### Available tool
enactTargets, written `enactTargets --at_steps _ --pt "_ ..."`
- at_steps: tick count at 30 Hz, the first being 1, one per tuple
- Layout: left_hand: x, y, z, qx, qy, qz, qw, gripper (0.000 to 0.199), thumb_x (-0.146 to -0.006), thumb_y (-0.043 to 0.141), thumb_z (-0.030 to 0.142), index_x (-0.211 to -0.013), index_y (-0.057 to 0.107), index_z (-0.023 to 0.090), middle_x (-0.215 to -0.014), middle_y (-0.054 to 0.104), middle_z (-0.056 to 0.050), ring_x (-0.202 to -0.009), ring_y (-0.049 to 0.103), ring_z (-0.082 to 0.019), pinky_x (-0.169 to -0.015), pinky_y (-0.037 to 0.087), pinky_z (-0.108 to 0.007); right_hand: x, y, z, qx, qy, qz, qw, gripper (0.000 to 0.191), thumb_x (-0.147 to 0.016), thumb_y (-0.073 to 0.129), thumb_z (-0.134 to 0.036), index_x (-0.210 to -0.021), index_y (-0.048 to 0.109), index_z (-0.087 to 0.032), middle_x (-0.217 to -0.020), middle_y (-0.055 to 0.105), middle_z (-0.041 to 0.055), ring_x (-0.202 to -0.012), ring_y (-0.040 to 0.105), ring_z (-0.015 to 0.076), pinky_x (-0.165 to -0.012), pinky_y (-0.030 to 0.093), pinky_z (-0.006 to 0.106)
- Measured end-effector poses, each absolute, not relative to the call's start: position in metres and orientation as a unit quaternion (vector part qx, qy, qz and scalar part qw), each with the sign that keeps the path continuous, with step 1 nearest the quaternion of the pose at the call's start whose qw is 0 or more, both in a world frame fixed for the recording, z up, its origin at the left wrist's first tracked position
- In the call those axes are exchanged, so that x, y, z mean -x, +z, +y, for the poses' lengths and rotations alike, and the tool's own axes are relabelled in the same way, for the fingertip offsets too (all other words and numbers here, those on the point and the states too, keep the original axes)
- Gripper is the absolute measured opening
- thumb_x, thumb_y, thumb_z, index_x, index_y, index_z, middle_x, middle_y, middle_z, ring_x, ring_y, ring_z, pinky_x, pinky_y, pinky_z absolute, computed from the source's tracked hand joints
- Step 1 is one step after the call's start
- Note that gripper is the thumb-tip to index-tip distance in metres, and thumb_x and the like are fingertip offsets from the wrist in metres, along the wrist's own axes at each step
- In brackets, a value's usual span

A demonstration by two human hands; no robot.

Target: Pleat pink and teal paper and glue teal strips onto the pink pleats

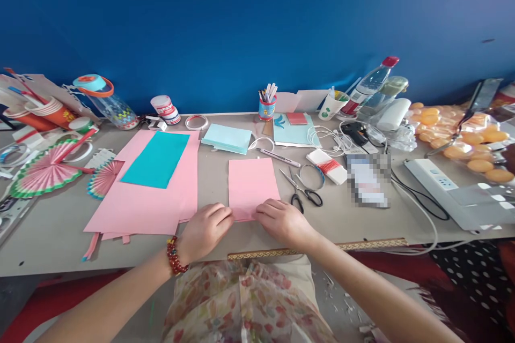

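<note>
A pink sheet of paper (253, 182) lies in front of me, its near edge folded up in a narrow strip or doubled, I cannot tell which. My left hand (209, 225), with a beaded bracelet at the wrist, pinches the near left corner. At the near right corner, my right hand (281, 220) has its fingers curled onto the same edge; the fingertips are partly hidden. Scissors (300, 190) with black handles lie partly spread just right of the paper. To the left, a teal sheet (156, 159) rests on larger pink sheets (140, 209).
Pale blue papers (227, 138), a pen (279, 157) and a pen cup (267, 107) stand or lie behind. Folded paper fans (46, 169) are at the left. On the right are a blurred phone (368, 181), a power strip (438, 182), cables and a tilted bottle (370, 86).
</note>
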State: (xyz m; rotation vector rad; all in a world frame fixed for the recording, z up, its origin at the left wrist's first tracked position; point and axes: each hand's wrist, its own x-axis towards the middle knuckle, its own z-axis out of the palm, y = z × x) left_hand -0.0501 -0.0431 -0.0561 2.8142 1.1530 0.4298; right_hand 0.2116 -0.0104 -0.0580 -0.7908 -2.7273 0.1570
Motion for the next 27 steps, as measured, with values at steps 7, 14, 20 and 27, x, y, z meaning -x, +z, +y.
enactTargets --at_steps 7,14,20,27 --pt "0.060 -0.058 -0.054 -0.925 0.149 0.350 -0.002 0.031 -0.096 0.044 0.010 -0.121 0.061 0.016 -0.119 0.066 -0.009 -0.106 0.059 -0.023 -0.088 0.053 -0.038 -0.230 -0.067 -0.020 0.274 0.056 -0.946 0.162 0.030 -0.098 0.044 -0.015 -0.121 0.062 -0.017 -0.120 0.067 0.0096 -0.108 0.055 0.0224 -0.091 0.048 0.037" --pt "0.055 -0.054 -0.055 -0.917 0.135 0.376 0.021 0.025 -0.097 0.050 0.021 -0.119 0.060 0.015 -0.118 0.065 -0.010 -0.108 0.058 -0.025 -0.088 0.052 -0.040 -0.230 -0.068 -0.020 0.291 0.080 -0.938 0.170 0.030 -0.097 0.046 -0.014 -0.119 0.065 -0.019 -0.119 0.067 0.0098 -0.108 0.055 0.0219 -0.089 0.050 0.036" --pt "0.043 -0.062 -0.047 -0.909 0.144 0.392 0.013 0.018 -0.099 0.047 0.019 -0.106 0.064 0.019 -0.101 0.066 -0.006 -0.093 0.060 -0.020 -0.080 0.051 -0.035 -0.228 -0.059 -0.014 0.297 0.106 -0.932 0.180 0.027 -0.097 0.047 -0.018 -0.114 0.067 -0.021 -0.110 0.069 0.0084 -0.099 0.058 0.0198 -0.086 0.050 0.034" --pt "0.054 -0.066 -0.055 -0.911 0.180 0.369 0.041 0.025 -0.099 0.045 0.016 -0.120 0.059 0.019 -0.114 0.066 -0.006 -0.105 0.060 -0.020 -0.088 0.052 -0.034 -0.223 -0.063 -0.024 0.312 0.064 -0.932 0.176 0.025 -0.096 0.050 -0.019 -0.116 0.064 -0.020 -0.111 0.067 0.0095 -0.102 0.057 0.0215 -0.087 0.048 0.035"
